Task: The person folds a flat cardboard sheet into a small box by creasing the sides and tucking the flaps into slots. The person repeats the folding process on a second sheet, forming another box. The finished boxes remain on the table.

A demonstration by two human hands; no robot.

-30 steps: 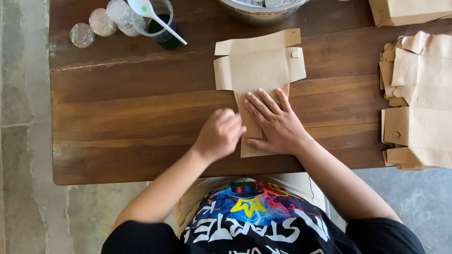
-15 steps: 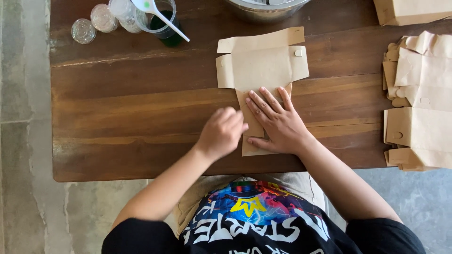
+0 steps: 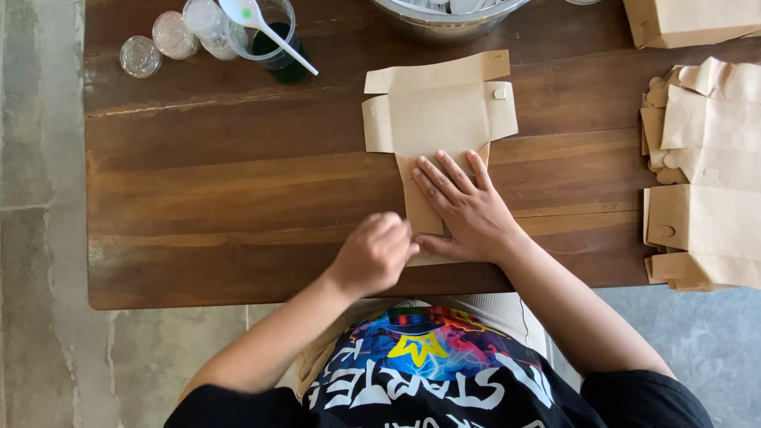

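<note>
head view: right hand (image 3: 468,210) flat, left hand (image 3: 372,254) fisted on one cardboard blank (image 3: 436,119); three jars (image 3: 174,36).

- A black T-shirt (image 3: 444,388) covers the torso, short-sleeved, leaving both forearms bare.
- Its front carries a bright print: blue, red and pink patches around a yellow crown-like shape, with large white block lettering beneath.
- Pale beige clothing shows at the lap.
- The left hand (image 3: 372,254) and right hand (image 3: 468,210) are bare, without rings, watch or gloves.
</note>
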